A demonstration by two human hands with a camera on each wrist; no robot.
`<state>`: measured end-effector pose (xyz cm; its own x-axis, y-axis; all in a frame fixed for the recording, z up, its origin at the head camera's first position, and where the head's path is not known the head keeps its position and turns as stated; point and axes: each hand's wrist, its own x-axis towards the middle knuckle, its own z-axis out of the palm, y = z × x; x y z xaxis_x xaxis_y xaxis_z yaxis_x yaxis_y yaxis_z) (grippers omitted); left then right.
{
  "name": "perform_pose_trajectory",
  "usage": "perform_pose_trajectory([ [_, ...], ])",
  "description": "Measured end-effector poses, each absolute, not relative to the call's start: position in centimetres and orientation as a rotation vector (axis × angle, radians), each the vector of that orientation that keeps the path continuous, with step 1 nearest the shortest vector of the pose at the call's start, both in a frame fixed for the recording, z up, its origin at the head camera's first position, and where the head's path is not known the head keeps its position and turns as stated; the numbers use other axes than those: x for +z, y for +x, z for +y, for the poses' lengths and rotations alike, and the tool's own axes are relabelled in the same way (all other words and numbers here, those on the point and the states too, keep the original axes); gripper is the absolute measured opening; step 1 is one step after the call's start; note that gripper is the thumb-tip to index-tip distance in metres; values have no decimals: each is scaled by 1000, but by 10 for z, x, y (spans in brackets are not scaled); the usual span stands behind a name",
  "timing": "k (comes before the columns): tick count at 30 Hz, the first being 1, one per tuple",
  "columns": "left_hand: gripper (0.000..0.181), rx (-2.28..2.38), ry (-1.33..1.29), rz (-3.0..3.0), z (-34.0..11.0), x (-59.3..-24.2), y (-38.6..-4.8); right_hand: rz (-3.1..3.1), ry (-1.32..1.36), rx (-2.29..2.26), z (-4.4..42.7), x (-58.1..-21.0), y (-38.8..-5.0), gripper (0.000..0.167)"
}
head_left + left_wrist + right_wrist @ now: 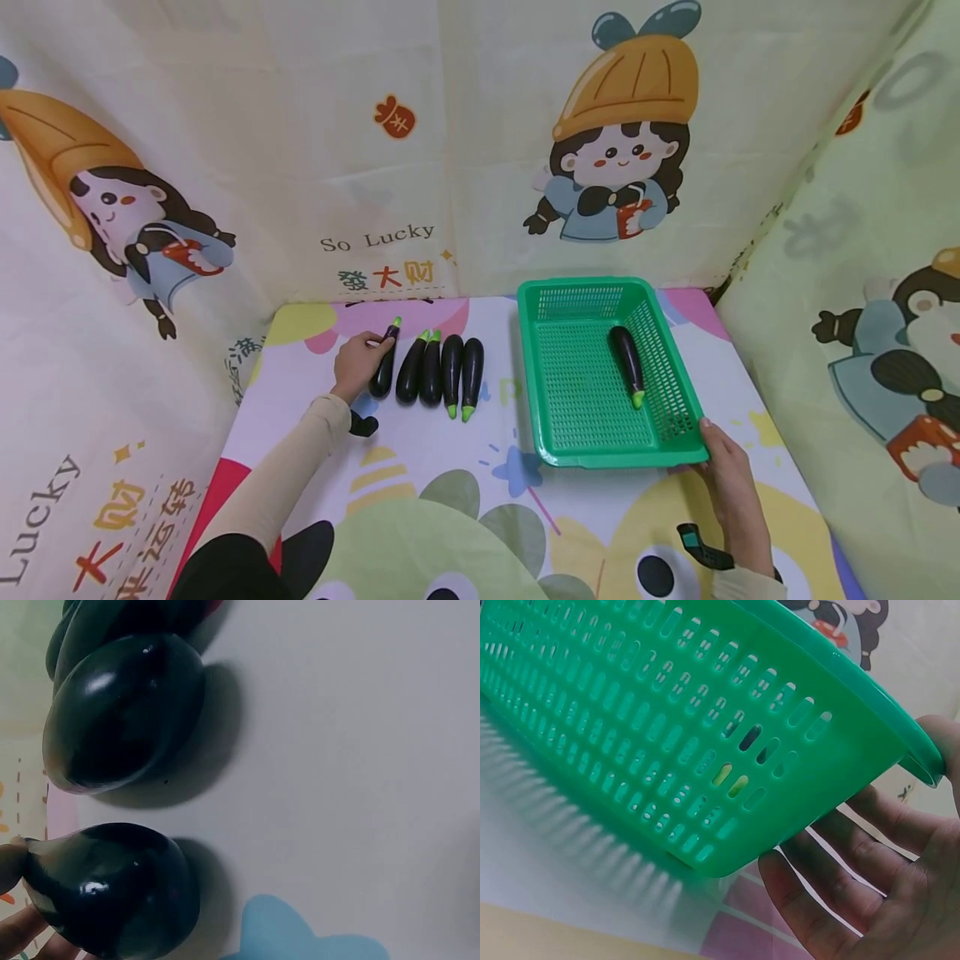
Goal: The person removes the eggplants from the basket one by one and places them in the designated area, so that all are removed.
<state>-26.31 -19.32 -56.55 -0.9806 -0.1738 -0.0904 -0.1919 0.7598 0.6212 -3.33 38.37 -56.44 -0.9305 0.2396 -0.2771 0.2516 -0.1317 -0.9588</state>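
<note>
My left hand [362,364] pinches the narrow stem end of a dark purple eggplant [382,373], the leftmost of a row on the table. Its round bottom faces the camera in the left wrist view, with thumb and fingers at the far end. Several more eggplants [431,373] lie side by side just right of it, some stems pointing away and some toward me. A green plastic basket [531,375] stands to the right with one eggplant [627,365] inside. At its near right corner my right hand [731,483] grips the rim, thumb on top and fingers under the outside.
A printed cloth [480,450] with cartoon figures covers the table. Patterned curtains [480,167] rise at the back and both sides, close to the table edges. The basket lies near the back curtain.
</note>
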Motion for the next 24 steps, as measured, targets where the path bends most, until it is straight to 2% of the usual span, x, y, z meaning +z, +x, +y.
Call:
perform_pose_trajectory([
  [8, 48, 1027, -306, 2913, -190, -567, -263, 2060, 609, -2247, 384, -564, -34, 20],
  [12, 47, 1036, -285, 2918, -189, -568, -263, 2071, 627, -2217, 385, -564, -34, 27],
  [16, 46, 1024, -286, 2916, -188, -568, -263, 2052, 608, -2248, 384, -565, -35, 21],
  [24, 47, 957, -310, 2915, -185, -567, -265, 2023, 591, -2293, 383, -564, -35, 28],
])
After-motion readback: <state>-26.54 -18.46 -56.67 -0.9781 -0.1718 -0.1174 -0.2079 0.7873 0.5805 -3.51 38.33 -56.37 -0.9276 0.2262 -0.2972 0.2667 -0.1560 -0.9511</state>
